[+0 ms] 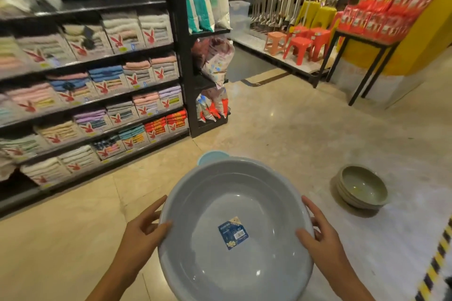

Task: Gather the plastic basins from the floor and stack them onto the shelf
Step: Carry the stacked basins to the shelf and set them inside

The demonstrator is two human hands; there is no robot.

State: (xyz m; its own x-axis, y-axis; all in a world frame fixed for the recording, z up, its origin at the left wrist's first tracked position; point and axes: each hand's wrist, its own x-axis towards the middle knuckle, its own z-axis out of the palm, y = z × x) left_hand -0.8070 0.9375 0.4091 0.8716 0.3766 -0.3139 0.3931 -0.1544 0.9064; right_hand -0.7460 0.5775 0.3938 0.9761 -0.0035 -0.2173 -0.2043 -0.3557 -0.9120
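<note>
I hold a large grey plastic basin [220, 203] level in front of me, with a blue label stuck inside its bottom. My left hand [144, 230] grips its left rim and my right hand [320, 234] grips its right rim. A light blue basin [208, 156] peeks out from under the far edge of the grey one; whether it is nested beneath it or on the floor I cannot tell. A short stack of olive-green basins [362, 187] rests on the floor to the right.
A black shelf unit [97, 105] full of boxed towels runs along the left. Its end rack [208, 80] holds bagged goods. Red and orange plastic stools [300, 44] stand at the back, beside a black table [362, 56] with red packs. Yellow-black tape [437, 259] marks the floor's right edge.
</note>
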